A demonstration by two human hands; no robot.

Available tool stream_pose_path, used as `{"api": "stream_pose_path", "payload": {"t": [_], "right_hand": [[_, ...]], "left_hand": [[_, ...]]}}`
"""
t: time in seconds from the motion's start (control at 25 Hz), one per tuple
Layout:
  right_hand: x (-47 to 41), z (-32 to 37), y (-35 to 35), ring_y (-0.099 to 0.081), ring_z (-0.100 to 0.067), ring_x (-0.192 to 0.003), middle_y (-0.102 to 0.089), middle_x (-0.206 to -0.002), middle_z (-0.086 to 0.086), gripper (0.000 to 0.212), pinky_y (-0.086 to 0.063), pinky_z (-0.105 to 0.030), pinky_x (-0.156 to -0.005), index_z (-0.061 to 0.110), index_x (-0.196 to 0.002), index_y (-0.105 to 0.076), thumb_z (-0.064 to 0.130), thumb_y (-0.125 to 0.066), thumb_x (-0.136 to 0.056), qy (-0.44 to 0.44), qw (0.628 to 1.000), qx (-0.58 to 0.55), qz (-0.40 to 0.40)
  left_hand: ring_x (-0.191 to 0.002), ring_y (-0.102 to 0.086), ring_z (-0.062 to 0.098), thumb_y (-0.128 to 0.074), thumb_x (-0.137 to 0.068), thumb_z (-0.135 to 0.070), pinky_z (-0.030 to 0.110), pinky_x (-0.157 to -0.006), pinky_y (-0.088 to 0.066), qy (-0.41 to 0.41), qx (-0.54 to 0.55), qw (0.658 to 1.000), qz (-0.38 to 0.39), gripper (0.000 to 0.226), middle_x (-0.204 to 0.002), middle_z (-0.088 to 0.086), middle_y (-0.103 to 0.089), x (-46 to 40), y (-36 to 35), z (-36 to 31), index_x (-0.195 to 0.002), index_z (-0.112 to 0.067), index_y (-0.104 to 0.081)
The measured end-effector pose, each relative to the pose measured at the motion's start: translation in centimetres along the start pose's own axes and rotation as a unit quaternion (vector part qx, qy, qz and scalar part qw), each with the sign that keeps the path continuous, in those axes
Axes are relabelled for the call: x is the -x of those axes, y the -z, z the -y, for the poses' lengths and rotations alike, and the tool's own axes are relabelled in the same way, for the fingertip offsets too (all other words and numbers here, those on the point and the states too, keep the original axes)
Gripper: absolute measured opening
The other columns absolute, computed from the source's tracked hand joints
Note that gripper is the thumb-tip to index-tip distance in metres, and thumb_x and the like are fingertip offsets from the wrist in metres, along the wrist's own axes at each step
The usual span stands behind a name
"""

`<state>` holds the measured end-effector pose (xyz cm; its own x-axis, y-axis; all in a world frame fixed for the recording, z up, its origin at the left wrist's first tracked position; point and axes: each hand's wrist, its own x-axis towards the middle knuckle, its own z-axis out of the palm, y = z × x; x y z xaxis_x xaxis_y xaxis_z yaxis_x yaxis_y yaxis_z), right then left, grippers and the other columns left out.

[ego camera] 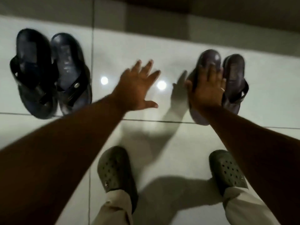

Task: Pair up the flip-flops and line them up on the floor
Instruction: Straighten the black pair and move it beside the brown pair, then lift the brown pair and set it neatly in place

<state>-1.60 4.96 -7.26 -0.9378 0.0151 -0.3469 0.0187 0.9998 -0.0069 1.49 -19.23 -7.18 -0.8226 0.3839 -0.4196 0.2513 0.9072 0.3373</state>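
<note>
The right hand (207,88) lies flat, fingers spread, over the left sandal of the purple-grey flip-flop pair (233,85) — pressing or nudging it, not gripping (whether the palm truly touches is blurred). The left hand (138,88) hovers open, fingers splayed, above bare floor (146,46) between the two pairs, holding nothing. The dark blue flip-flop pair (48,73) sits well apart to the left, its two sandals touching side by side, toes towards the wall. The purple-grey pair also stands side by side but reaches a little nearer the person. The glossy tile looks slippery, so a hard push could skid one sandal askew — splitting the pair or breaking the row. The person's own clogs (116,168) stand just behind.
</note>
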Motion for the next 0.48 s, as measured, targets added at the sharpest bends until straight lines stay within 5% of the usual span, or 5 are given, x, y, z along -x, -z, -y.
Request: {"api": "stream_pose_path", "payload": {"t": [0.12,0.28,0.48], "right_hand": [[-1.8,-12.3,1.0,-0.008,-0.048,-0.147,-0.016,-0.162,-0.017,0.065,-0.017,-0.063,-0.116,0.021,-0.15,-0.024,0.053,-0.036,-0.094,-0.07,0.995,0.001,0.065],[-3.7,-19.6,-1.7,-0.007,-0.044,-0.148,-0.008,-0.164,-0.014,0.059,-0.016,-0.057,-0.119,0.026,-0.15,-0.027,0.05,-0.034,-0.097,0.024,0.968,-0.021,0.249],[-3.6,-24.3,-2.8,0.007,-0.046,-0.148,0.008,-0.165,-0.011,0.061,-0.014,-0.057,-0.119,0.021,-0.152,-0.025,0.049,-0.031,-0.098,0.049,0.969,-0.095,0.223]], "left_hand": [[-0.148,-0.008,0.046,-0.067,-0.071,-0.06,0.061,-0.11,-0.029,-0.009,0.042,0.997,0.066,0.104,-0.165,0.008,0.002,-6.8,-1.3,-10.9,-0.152,-0.031,-0.008],[-0.148,0.007,0.046,-0.064,-0.081,-0.047,0.056,-0.12,-0.016,-0.014,-0.003,0.991,0.132,0.086,-0.164,0.013,0.006,-13.8,-3.4,-16.6,-0.152,-0.026,-0.019],[-0.146,0.019,0.044,-0.043,-0.092,-0.05,0.058,-0.12,-0.006,-0.031,-0.108,0.974,0.195,0.077,-0.16,0.026,0.013,-17.4,-5.3,-20.5,-0.153,-0.019,-0.009]]}}
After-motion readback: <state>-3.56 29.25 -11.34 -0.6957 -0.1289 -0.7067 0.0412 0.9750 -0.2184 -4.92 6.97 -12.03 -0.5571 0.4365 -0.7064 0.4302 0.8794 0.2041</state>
